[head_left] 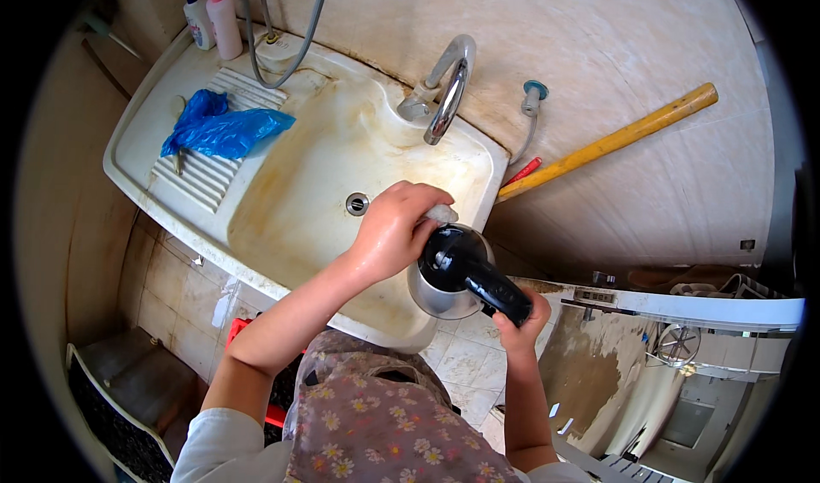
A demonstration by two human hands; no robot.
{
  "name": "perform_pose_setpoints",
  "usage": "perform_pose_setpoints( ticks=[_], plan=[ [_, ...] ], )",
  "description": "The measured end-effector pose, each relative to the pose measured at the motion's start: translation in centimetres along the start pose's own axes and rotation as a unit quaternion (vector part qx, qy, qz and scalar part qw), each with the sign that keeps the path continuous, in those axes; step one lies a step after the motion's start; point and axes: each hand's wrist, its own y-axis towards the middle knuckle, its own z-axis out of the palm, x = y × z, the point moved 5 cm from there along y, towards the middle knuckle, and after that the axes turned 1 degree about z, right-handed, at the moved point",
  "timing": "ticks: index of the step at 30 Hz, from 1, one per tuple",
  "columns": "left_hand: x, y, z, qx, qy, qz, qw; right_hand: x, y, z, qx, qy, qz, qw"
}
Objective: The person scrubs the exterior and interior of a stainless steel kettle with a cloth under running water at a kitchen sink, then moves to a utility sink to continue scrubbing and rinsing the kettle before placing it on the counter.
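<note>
An electric kettle (450,261) with a glossy wet black top, a black handle and a silvery body is held over the sink's right front rim. My right hand (524,319) is closed round the end of its handle. My left hand (391,229) presses a small pale grey wad (442,214), a cloth or sponge, against the kettle's far left edge. Its fingers are curled, and the wrist looks wet. Below lies the stained white sink (299,214) with its round drain (357,204). The kettle's underside is hidden.
A chrome faucet (453,86) arches over the basin. On the ribbed drainboard lies a blue plastic bag (224,127); two pump bottles (224,23) stand behind it. A yellow wooden handle (611,143) leans at the right wall. A white washing machine (666,372) is at the right.
</note>
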Motion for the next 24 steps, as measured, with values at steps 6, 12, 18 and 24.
perform_pose_setpoints(
  ticks=[6, 12, 18, 24],
  plan=[
    [-0.9, -2.6, -0.3, -0.06, 0.024, 0.0, 0.998, -0.4, -0.2, 1.4, -0.038, 0.015, 0.098, 0.994],
    [-3.6, -6.2, 2.3, -0.127, 0.023, -0.008, 0.992, -1.2, -0.4, 3.9, -0.066, 0.095, 0.154, 0.981],
    [-4.4, -4.5, 2.5, -0.126, 0.023, 0.003, 0.992, 0.7, 0.1, 6.0, -0.062, 0.13, 0.211, 0.967],
    [-5.0, -4.5, 1.8, -0.072, 0.087, 0.081, 0.99, 0.5, -0.4, 5.9, -0.072, 0.111, 0.214, 0.968]
  ],
)
